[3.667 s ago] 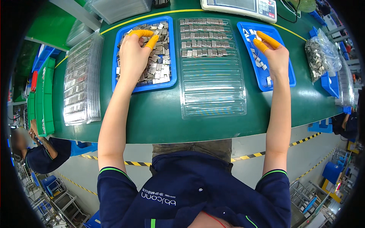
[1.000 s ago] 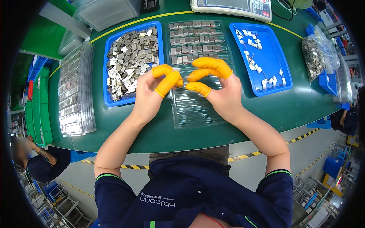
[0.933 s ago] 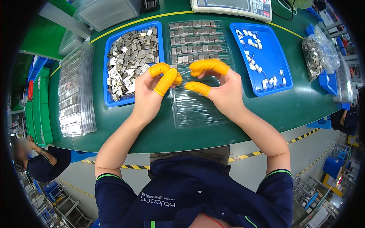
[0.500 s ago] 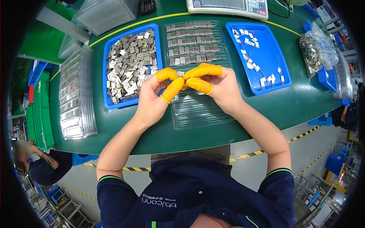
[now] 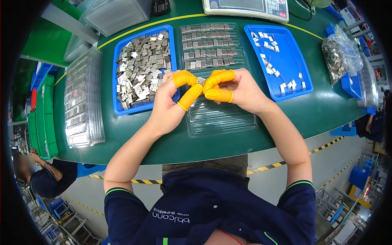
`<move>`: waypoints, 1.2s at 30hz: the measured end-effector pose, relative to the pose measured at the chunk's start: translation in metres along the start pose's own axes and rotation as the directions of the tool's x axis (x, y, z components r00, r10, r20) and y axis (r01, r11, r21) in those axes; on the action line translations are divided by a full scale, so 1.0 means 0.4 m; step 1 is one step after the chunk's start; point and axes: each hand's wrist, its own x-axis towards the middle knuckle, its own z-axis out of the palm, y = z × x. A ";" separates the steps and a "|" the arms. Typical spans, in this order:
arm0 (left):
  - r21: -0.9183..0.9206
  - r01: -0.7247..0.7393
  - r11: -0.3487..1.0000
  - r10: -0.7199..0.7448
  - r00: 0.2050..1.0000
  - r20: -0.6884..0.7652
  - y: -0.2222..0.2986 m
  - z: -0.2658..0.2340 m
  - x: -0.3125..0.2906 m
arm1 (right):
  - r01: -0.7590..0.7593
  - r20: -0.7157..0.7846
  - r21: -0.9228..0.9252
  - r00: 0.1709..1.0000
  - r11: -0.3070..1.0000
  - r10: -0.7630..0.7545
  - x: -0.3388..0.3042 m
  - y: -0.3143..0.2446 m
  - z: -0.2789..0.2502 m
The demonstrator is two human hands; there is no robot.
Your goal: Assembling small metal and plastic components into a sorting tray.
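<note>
Small metal piece [image 5: 200, 81] is up over the clear tray [image 5: 222, 117]; left hand [image 5: 168, 104] pinches it, yellow-covered fingertips narrow. Right hand [image 5: 245, 92] fingers bunched narrow at its right side, can't tell if gripping. Looks light, stiff, maybe slick, not fragile; best held by opposite edges.

White lettering [image 5: 171, 217] stands on the chest of the person's navy shirt [image 5: 232, 192]: one large word in Latin letters, with smaller characters next to it. The keypad [image 5: 276, 7] of the scale [image 5: 249, 13] carries small marks, too tiny to read. Black-and-yellow warning tape [image 5: 147, 181] runs along the grey floor [image 5: 147, 171].
</note>
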 end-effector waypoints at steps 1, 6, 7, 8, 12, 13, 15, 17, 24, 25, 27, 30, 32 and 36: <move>0.065 -0.059 0.996 0.060 0.998 -0.011 0.000 0.001 0.000 | 0.001 0.000 0.000 1.000 1.000 -0.001 0.001 -0.001 0.000; 0.260 -0.114 0.959 0.099 0.993 0.069 0.003 -0.007 0.013 | 0.124 0.012 -0.411 0.991 0.903 -0.131 -0.009 -0.013 -0.011; 0.394 -0.179 0.902 0.130 0.980 0.150 0.006 -0.009 0.018 | 0.125 0.010 -0.412 0.991 0.903 -0.132 -0.009 -0.012 -0.015; 0.396 -0.183 0.900 0.133 0.980 0.150 0.006 -0.006 0.019 | 0.119 -0.011 -0.395 0.991 0.911 -0.134 -0.009 -0.012 -0.014; 0.238 0.123 0.964 -0.086 0.983 -0.162 0.002 0.021 0.027 | 0.176 -0.323 -0.073 0.927 0.982 -0.190 -0.003 0.000 -0.004; 0.212 0.179 0.961 -0.146 0.976 -0.158 0.005 0.022 0.040 | 0.271 -0.413 -0.133 0.859 0.953 -0.302 -0.001 -0.001 0.002; 0.497 0.116 0.860 -0.112 0.993 -0.038 0.022 0.013 0.055 | 0.331 -0.425 -0.366 0.772 0.870 -0.473 0.000 0.006 -0.002; 0.563 0.073 0.823 -0.080 0.997 -0.012 0.024 0.032 0.064 | 0.331 -0.302 -0.700 0.665 0.633 -0.683 -0.011 0.005 -0.004; -0.180 0.227 0.957 -0.235 0.972 -0.025 0.044 0.101 0.126 | 0.263 -0.089 -0.933 0.492 0.246 -0.866 -0.003 0.005 -0.048; -0.194 0.224 0.955 -0.232 0.972 -0.021 0.050 0.108 0.135 | 0.255 -0.082 -0.938 0.493 0.234 -0.866 -0.006 0.001 -0.058; -0.238 0.231 0.943 -0.244 0.969 -0.026 0.060 0.123 0.151 | 0.228 -0.065 -0.951 0.507 0.207 -0.859 -0.011 -0.009 -0.078; -0.059 0.018 0.998 -0.022 0.998 -0.057 0.047 0.148 0.164 | 0.118 -0.070 -0.983 0.469 0.141 -0.881 -0.006 -0.005 -0.108; -0.089 0.018 0.996 -0.019 1.000 -0.019 0.047 0.147 0.166 | 0.110 -0.096 -0.979 0.483 0.169 -0.871 0.000 -0.004 -0.110; -0.186 0.070 0.980 -0.074 0.997 -0.013 0.041 0.145 0.172 | 0.185 -0.162 -0.934 0.543 0.306 -0.824 0.009 0.001 -0.102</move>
